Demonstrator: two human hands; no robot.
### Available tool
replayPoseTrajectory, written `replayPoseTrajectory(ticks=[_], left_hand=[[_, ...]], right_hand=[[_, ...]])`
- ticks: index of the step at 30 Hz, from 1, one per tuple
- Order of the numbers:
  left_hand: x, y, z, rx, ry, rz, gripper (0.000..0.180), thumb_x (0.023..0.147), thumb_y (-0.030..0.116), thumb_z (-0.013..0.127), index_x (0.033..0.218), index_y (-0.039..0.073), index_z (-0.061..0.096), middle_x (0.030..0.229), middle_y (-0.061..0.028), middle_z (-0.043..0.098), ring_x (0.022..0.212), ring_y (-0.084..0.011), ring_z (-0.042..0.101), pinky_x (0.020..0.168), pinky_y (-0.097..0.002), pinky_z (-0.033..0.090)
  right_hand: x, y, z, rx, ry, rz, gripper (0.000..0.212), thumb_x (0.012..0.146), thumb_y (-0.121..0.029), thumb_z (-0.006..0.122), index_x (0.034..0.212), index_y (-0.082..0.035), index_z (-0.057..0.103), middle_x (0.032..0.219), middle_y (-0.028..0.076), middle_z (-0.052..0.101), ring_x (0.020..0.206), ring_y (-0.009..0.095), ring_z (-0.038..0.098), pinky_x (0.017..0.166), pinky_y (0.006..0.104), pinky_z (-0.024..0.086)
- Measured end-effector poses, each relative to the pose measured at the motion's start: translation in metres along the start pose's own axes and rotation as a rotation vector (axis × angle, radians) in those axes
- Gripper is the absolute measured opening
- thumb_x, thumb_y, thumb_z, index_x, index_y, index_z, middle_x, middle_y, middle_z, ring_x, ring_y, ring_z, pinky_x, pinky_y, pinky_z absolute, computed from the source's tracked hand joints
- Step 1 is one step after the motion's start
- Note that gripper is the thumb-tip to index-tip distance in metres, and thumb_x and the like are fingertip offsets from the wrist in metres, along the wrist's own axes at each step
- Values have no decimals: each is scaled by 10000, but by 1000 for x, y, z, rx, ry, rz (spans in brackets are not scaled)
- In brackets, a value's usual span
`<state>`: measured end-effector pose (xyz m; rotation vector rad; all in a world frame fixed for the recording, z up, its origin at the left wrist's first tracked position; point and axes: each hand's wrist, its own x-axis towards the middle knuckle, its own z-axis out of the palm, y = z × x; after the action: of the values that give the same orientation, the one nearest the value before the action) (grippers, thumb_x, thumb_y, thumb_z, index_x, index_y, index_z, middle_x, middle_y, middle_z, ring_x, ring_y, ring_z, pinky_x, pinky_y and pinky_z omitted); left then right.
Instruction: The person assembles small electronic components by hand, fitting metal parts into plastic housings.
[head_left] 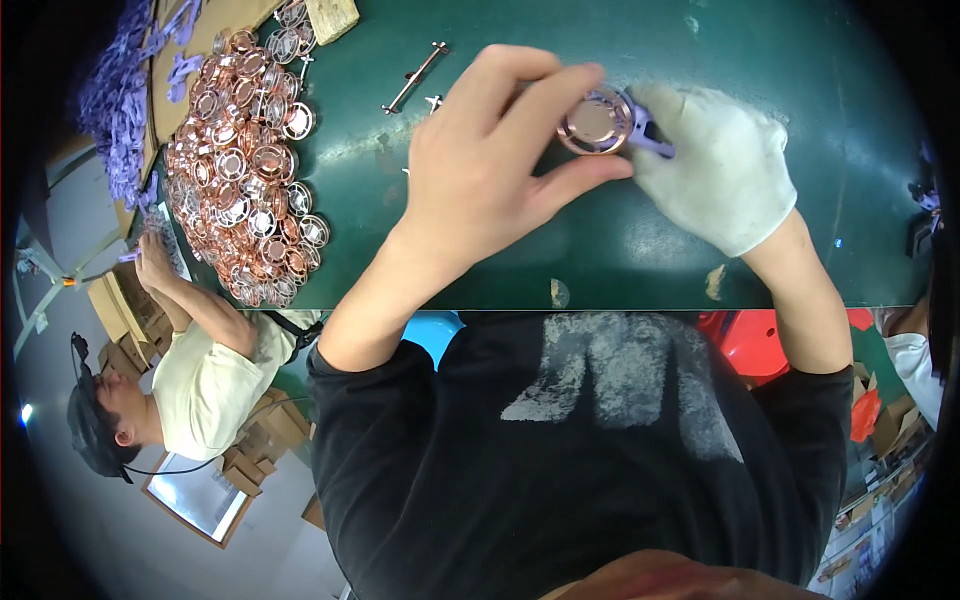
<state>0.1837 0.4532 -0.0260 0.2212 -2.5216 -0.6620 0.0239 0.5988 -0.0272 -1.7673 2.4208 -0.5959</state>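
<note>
At one o'clock, I view the bare left hand pinching a copper-coloured ringed disc, the gloved right hand gripping a purple plastic clip; steady, square support seems best.

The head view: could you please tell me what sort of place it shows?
Most likely a workshop or small factory: a heap of shiny round parts on a green table, a pile of purple pieces, and cardboard boxes near a co-worker.
</note>
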Motion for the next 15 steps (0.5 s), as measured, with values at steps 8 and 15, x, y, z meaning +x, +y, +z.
replayPoseTrajectory(ticks=[8,15], left_hand=[[0,-16,11,-96,-7,23,579,630,238,954,1107,8,721,1086,-119,735,952,-259,733,813,-314,599],[1,-12,14,-146,13,23,570,639,242,947,1100,-9,725,1067,-135,758,940,-267,748,805,-316,609]], right_hand=[[0,3,4,29,-3,-65,231,775,-264,766,934,-110,699,684,112,666,659,304,693,562,419,540],[-3,1,5,117,-28,-70,242,818,-264,745,984,-95,693,712,125,681,684,327,698,591,429,544]])
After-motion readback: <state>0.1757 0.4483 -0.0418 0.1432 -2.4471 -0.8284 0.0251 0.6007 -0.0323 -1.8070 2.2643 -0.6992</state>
